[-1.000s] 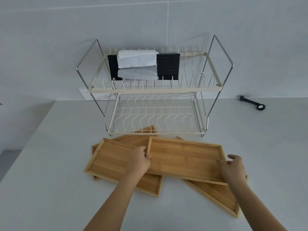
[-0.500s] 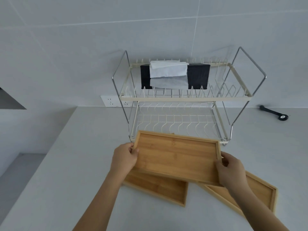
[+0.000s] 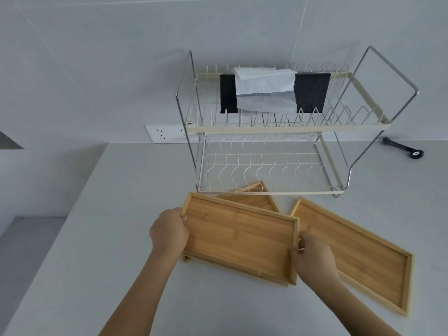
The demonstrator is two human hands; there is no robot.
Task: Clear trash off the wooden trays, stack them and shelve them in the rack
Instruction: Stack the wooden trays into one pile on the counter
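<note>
I hold a bare wooden tray (image 3: pixel 240 235) by its two short ends, my left hand (image 3: pixel 169 232) on the left rim and my right hand (image 3: pixel 312 257) on the right rim. It lies over another tray, of which only a corner (image 3: pixel 186 258) shows below my left hand. A further tray (image 3: pixel 252 198) pokes out behind it, partly under the rack's front edge. To the right a tray (image 3: pixel 358 258) lies flat on the counter. The two-tier wire rack (image 3: pixel 286 129) stands behind, its lower shelf (image 3: pixel 261 173) bare.
A black holder with white tissues (image 3: pixel 266 89) sits on the rack's upper tier. A small black tool (image 3: pixel 403 149) lies on the counter at far right. A wall socket (image 3: pixel 167 137) is left of the rack. The counter's left edge (image 3: pixel 80 207) drops to a lower level.
Both hands have carried the held tray leftward and down onto the left tray, uncovering the right tray. The view has shifted left, so the rack appears further right.
</note>
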